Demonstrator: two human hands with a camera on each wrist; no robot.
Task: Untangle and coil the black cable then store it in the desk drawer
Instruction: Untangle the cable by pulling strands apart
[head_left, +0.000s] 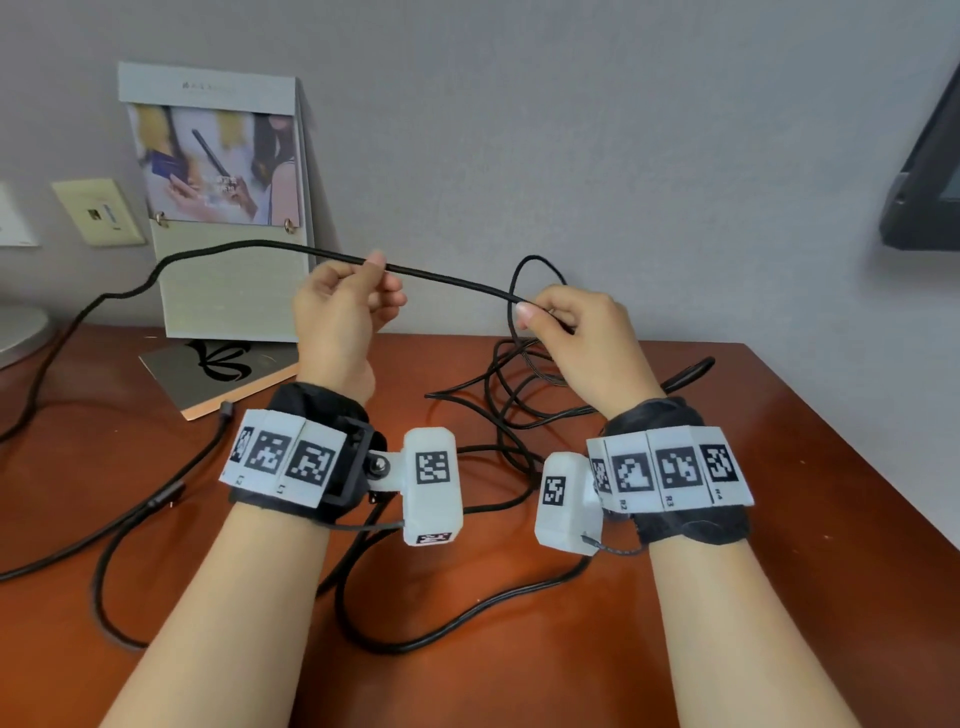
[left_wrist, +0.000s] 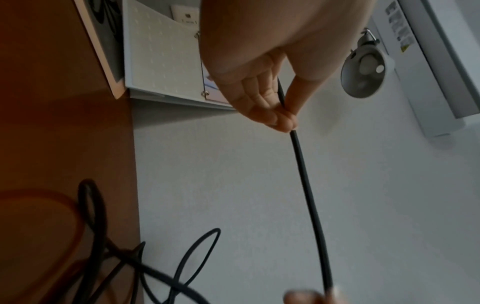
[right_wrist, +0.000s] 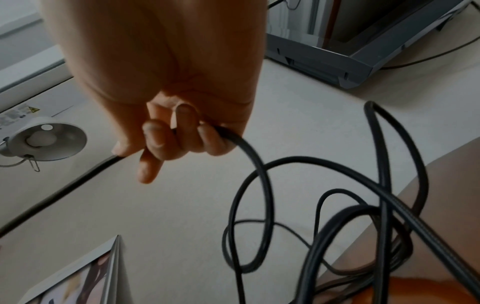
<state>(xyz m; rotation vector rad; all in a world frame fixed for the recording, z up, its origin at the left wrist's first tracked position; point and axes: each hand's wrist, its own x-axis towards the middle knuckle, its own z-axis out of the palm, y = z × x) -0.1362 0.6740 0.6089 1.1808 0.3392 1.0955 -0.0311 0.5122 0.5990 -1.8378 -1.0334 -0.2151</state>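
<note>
A long black cable (head_left: 452, 280) runs taut between both raised hands above the desk. My left hand (head_left: 345, 299) pinches it between thumb and fingers (left_wrist: 281, 115); from there it trails left and down to the desk. My right hand (head_left: 571, 325) grips the cable with curled fingers (right_wrist: 182, 133). Below and behind the right hand the cable (right_wrist: 376, 205) hangs in a tangle of loops (head_left: 514, 395) on the desk. More slack (head_left: 395, 639) curves under my forearms. No drawer is in view.
The desk (head_left: 727, 649) is reddish-brown wood against a grey wall. A standing calendar (head_left: 218, 208) and a flat booklet (head_left: 218, 374) sit at the back left. A monitor corner (head_left: 930, 182) shows at the right, a lamp head (left_wrist: 363, 72) overhead, wall sockets (head_left: 98, 210) at left.
</note>
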